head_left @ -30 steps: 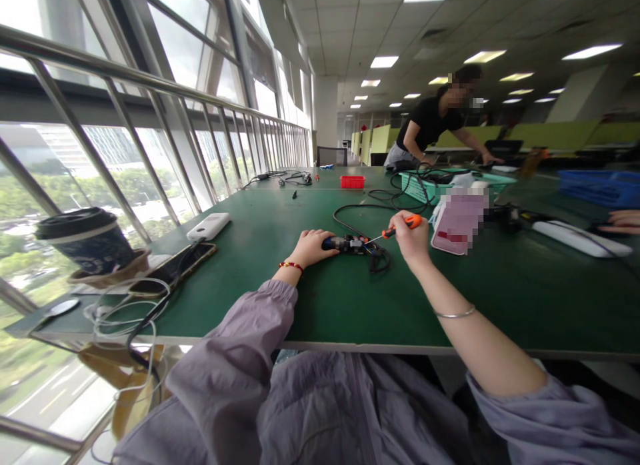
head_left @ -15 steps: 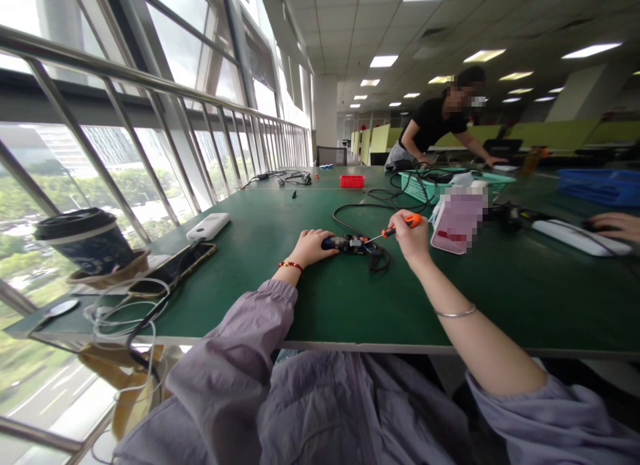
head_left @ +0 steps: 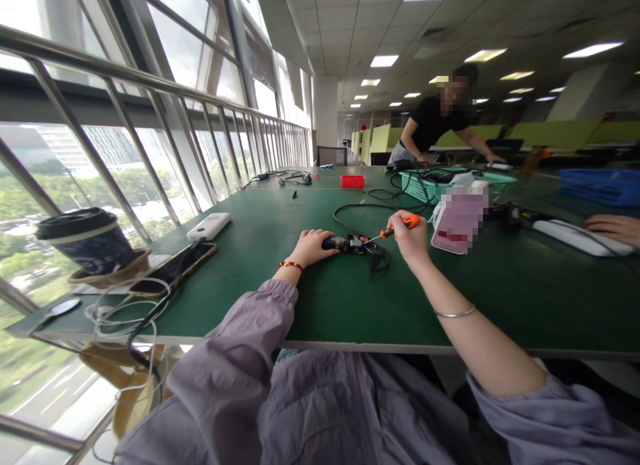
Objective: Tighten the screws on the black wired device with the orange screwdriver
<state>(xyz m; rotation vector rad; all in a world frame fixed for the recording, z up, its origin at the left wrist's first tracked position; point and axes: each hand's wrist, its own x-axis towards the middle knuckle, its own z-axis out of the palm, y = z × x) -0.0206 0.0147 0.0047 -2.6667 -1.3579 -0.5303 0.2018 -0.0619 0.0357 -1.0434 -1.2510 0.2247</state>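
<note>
My left hand (head_left: 311, 247) is closed round the left end of a dark blue and black corded power tool (head_left: 346, 244), which lies on the green table (head_left: 345, 305). Wires and small inner parts show at its right end; its exact kind is unclear. In my right hand (head_left: 412, 241) is a screwdriver (head_left: 411, 222) with an orange and black handle. Its thin shaft slants down to the left, and the tip is at the exposed right end of the tool. Whether it sits in a screw is too small to tell. A black cord (head_left: 345, 208) curves behind the tool.
Right of my right hand stands a pink phone (head_left: 457, 222) before a green basket (head_left: 417, 188) of cables. A red bin (head_left: 353, 182) is farther back. At left are a power bank (head_left: 209, 226), a phone (head_left: 175, 268) and a cup (head_left: 87, 242). Another person (head_left: 435, 128) leans over the far side.
My hands, the screwdriver and the power tool stay almost in place. The person at the back shifts slightly, and another person's hand at the right edge moves a little.
</note>
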